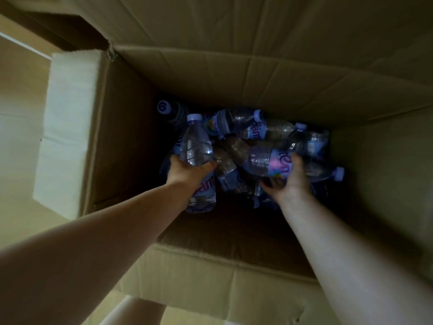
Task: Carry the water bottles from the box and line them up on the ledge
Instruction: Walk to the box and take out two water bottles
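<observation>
A large open cardboard box [131, 141] holds a heap of several clear water bottles [236, 123] with pale purple caps and purple labels. Both my arms reach down into it. My left hand [187, 172] grips one bottle [195, 146] around its middle, cap pointing away from me. My right hand [291, 179] grips a second bottle [264, 160] lying across the heap, thumb over its label. Bottles deeper in the box are lost in shadow. The ledge is not in view.
The box's flaps stand open: a pale one at the left [68, 127], a creased one at the back [257, 73] and the near wall [210, 277] below my arms. Light floor [18, 137] lies to the left.
</observation>
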`<action>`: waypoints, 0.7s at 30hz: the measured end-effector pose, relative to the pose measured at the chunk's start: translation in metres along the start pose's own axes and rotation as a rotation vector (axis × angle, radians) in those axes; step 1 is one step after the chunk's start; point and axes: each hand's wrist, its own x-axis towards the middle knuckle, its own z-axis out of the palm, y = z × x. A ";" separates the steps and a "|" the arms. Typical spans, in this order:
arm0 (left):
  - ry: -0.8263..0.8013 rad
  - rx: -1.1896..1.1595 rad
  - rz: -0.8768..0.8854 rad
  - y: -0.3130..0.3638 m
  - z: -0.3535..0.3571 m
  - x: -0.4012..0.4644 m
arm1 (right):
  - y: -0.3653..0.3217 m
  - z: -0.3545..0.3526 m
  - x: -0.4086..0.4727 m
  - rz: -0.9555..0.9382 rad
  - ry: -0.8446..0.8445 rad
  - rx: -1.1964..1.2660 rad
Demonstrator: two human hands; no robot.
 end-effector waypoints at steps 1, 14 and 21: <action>-0.001 0.006 0.019 0.003 -0.006 -0.006 | 0.003 -0.002 -0.009 -0.010 0.007 -0.011; -0.150 0.033 0.111 0.028 -0.096 -0.124 | -0.020 0.008 -0.163 -0.089 -0.165 -0.129; -0.070 -0.093 0.125 0.023 -0.173 -0.206 | 0.009 0.010 -0.272 -0.121 -0.255 -0.392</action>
